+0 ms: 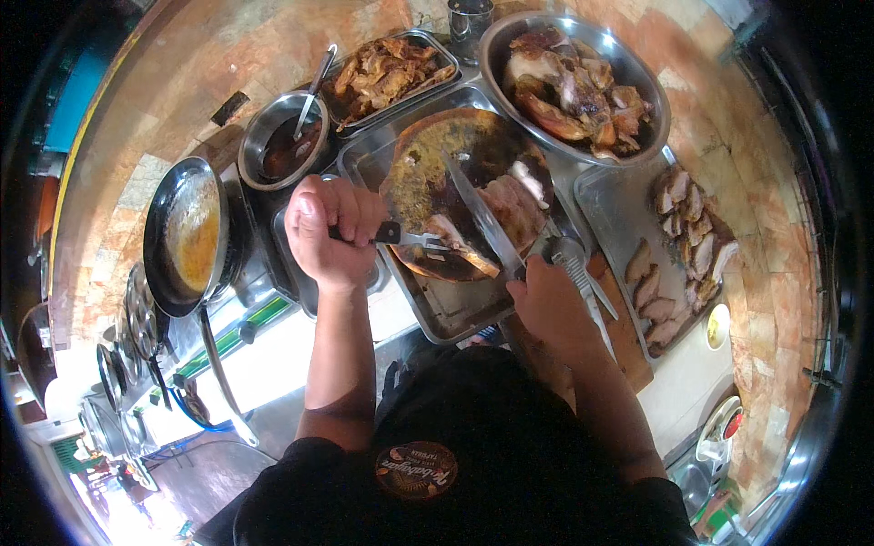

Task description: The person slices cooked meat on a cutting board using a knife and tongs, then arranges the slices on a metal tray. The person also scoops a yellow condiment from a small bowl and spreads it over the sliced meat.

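My left hand (334,228) is closed around the black handle of a carving fork (418,239). Its tines reach a narrow strip of cooked meat (459,244) near the front of a round wooden chopping board (420,160). In my right hand (554,300) is a long kitchen knife (481,208), its blade slanting across the board between that strip and a larger piece of cooked meat (517,213). A pale scrap (529,181) lies behind the larger piece. The board rests in a rectangular metal tray (447,324). I cannot tell whether the blade touches the meat.
Sliced meat lies on a metal tray (608,205) at right, with shears or tongs (580,276) nearby. Behind the board stand a steel bowl (488,51) of meat and a tray (365,123) of browned pieces. A sauce pot (249,150) and frying pan (160,211) stand left.
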Motion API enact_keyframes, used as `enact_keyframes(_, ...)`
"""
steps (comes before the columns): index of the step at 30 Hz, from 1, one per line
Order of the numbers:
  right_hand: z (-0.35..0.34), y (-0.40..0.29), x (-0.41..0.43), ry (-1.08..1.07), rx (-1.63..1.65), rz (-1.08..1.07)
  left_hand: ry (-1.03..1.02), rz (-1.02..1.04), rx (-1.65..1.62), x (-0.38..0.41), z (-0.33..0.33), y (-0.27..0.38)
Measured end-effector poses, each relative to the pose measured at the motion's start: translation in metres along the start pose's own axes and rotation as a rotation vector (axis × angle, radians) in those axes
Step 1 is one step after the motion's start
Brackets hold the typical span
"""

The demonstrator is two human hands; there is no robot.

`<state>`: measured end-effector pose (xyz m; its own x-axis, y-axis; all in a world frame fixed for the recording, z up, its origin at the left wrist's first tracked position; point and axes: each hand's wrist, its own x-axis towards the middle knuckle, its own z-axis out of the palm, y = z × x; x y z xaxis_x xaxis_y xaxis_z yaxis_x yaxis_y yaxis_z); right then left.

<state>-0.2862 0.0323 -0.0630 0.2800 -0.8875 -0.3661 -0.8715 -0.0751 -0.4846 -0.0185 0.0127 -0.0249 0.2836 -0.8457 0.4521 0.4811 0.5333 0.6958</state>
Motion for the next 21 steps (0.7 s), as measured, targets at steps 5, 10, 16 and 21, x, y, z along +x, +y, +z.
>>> enact_keyframes(5,-0.023,-0.022,-0.022,0.054,0.31,-0.022,0.123,-0.061,0.12,0.013,0.034,-0.007)
enact_keyframes(10,0.039,0.003,-0.014,0.098,0.391,-0.076,0.078,-0.082,0.494,0.036,0.085,-0.051)
enact_keyframes(16,0.023,0.034,0.009,0.105,0.385,-0.057,0.094,0.026,0.387,0.061,0.127,0.016)
enact_keyframes(21,-0.086,0.117,0.021,0.228,0.283,-0.042,0.176,-0.036,0.374,0.029,0.088,0.012)
